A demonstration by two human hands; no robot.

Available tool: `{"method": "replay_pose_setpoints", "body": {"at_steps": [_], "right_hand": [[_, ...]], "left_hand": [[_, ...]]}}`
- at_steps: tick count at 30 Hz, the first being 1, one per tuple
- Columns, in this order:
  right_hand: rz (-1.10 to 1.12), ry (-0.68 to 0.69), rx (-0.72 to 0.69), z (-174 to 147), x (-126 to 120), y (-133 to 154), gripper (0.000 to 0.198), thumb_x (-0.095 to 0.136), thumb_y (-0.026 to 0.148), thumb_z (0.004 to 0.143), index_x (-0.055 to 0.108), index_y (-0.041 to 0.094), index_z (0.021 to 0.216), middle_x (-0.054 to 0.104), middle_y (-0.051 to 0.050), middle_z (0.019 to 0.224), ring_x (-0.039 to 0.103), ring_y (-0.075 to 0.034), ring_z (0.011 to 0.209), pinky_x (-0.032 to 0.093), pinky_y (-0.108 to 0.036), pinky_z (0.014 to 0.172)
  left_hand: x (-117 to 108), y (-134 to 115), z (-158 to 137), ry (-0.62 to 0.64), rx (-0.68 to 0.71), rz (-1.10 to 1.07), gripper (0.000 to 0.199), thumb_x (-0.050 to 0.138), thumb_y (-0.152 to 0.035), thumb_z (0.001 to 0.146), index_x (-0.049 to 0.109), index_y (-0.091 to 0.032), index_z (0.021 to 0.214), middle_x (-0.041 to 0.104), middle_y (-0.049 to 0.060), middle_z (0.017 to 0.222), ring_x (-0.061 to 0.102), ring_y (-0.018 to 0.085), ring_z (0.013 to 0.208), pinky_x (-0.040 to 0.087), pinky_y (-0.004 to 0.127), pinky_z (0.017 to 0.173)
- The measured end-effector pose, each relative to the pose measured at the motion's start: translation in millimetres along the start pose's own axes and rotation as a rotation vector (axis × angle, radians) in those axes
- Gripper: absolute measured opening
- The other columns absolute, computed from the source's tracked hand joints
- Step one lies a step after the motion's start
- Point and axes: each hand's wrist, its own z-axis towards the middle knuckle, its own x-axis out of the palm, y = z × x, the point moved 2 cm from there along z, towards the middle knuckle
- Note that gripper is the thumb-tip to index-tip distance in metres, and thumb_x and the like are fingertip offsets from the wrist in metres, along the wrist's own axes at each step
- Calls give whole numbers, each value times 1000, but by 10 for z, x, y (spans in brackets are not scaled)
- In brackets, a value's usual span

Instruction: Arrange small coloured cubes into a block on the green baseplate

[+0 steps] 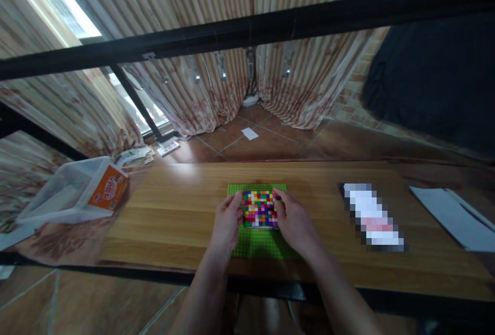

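Grip state: the left grip (226, 219) grasps the left edge of the brick block (260, 210); the right grip (296, 221) grasps its right edge, fingers at the far right corner. The block lies between both grips, over the green plate (257, 246). Whether it rests on the plate or is held just above it cannot be told.

Possible faults and causes:

1. Loosened bricks. Uneven squeezing could bow the block, since the fingers bear on its edges and the middle has no visible hold from above.
2. Tilt or slip. The right grip sits farther toward the far corner; unequal force could twist the block.
3. Misalignment. The fingers cover parts of both edges, so a poorly seated brick there could go unnoticed.

The phone (373, 216), blurred, lies on the bench (170, 211) to the right of the right grip, well apart; interference is unlikely.
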Motion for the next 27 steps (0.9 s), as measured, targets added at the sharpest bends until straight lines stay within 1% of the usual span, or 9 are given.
{"method": "replay_pose_setpoints", "body": {"at_steps": [2, 6, 9, 11, 15, 18, 21, 24, 27], "right_hand": [[18, -1, -8, -2, -13, -31, 38, 41, 23, 91, 63, 16, 122, 71, -14, 110, 67, -28, 98, 51, -46, 89], [49, -37, 8, 12, -40, -66, 37, 45, 28, 89, 66, 19, 118, 72, -11, 105, 68, -27, 94, 52, -46, 86], [69, -62, 41, 46, -86, -54, 36, 47, 32, 88, 68, 18, 114, 71, -13, 105, 68, -26, 83, 53, -45, 80], [118, -115, 50, 68, -143, -12, 33, 50, 33, 88, 69, 17, 109, 71, -12, 102, 66, -24, 76, 54, -42, 75], [319, -223, -77, 43, -243, 210, 20, 56, 33, 91, 71, 21, 96, 70, -6, 91, 65, -21, 80, 52, -35, 74], [399, -149, -204, -50, -210, 453, 11, 61, 27, 91, 71, 24, 93, 69, -3, 90, 65, -19, 84, 51, -32, 77], [307, -5, -292, -149, -91, 650, 8, 64, 21, 88, 70, 24, 93, 70, -4, 92, 64, -21, 90, 49, -34, 84], [227, 29, -253, -192, 8, 710, 14, 64, 15, 86, 69, 23, 97, 68, -5, 95, 63, -22, 92, 48, -35, 86], [268, 27, -232, -193, 45, 705, 18, 61, 8, 86, 68, 22, 95, 68, -5, 98, 63, -20, 95, 48, -33, 86]], "left_hand": [[-47, -45, -28, -8, -61, -126, 36, 77, -45, 71, 70, -13, 86, 62, 0, 69, 43, 3, 48, 36, 18, 47], [-113, -148, -42, 52, -116, -290, 30, 64, -42, 83, 70, -13, 87, 65, 4, 75, 54, 9, 60, 45, 20, 54], [-118, -182, -55, 82, -107, -339, 27, 61, -39, 85, 71, -14, 89, 68, 6, 82, 60, 11, 68, 50, 22, 64], [-101, -181, -76, 85, -110, -363, 26, 60, -36, 86, 71, -13, 90, 70, 8, 88, 64, 13, 78, 52, 24, 74], [-22, -181, -150, 130, -69, -382, 25, 60, -34, 84, 72, -14, 93, 71, 11, 100, 66, 17, 95, 51, 31, 92], [67, -194, -229, 202, 26, -381, 31, 60, -37, 83, 72, -14, 99, 70, 12, 111, 63, 22, 110, 46, 36, 103], [146, -186, -306, 255, 83, -376, 36, 58, -43, 84, 72, -15, 104, 68, 12, 118, 59, 24, 119, 41, 37, 109], [194, -154, -361, 277, 122, -316, 38, 55, -44, 86, 71, -17, 108, 67, 10, 120, 58, 23, 121, 38, 37, 112], [218, -125, -401, 285, 193, -237, 39, 54, -45, 87, 71, -18, 110, 68, 10, 119, 58, 23, 120, 37, 39, 112]]}}
